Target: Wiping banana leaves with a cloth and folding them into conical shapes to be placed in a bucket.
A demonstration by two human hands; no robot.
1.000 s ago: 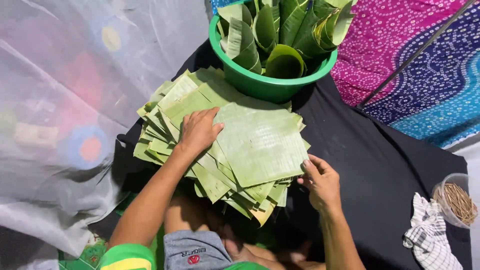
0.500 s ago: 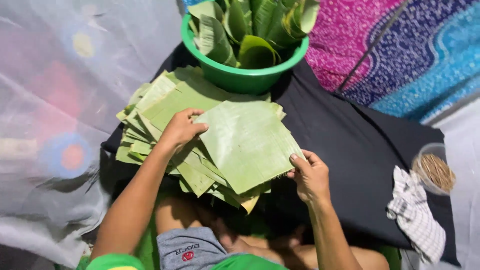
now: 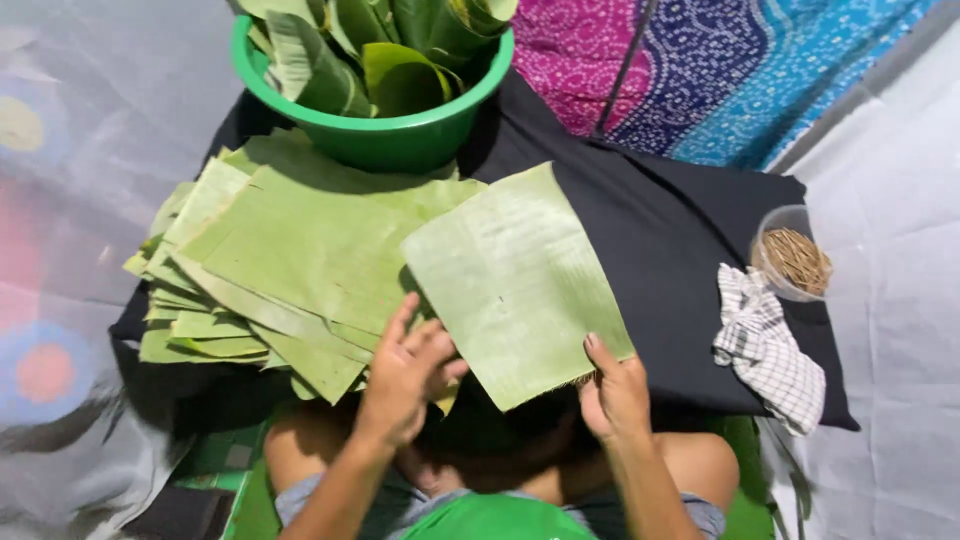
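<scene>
A single cut banana leaf sheet [image 3: 515,283] is held just to the right of the stack of leaf sheets [image 3: 280,270], overlapping the stack's right edge. The sheet is roughly rectangular; its long axis runs from the near edge away toward the green basin [image 3: 380,140], tilted slightly leftward, so that its far corner points up toward the basin's right side. Its pale, finely ribbed face is turned upward. The near right corner is pinched by the right hand [image 3: 612,395], thumb on top, the other fingers hidden beneath the leaf. The left hand [image 3: 405,375] is laid with fingers spread at the sheet's near left edge, where it meets the stack; whether anything is gripped there cannot be told. The lower sheets of the stack are mostly covered by those above. The basin, behind the stack, is cut off by the top edge, with rolled leaves inside. Well right of the stack, a checked cloth [image 3: 765,345] lies on the black cloth [image 3: 680,230], beside a clear cup of thin sticks [image 3: 795,260].
</scene>
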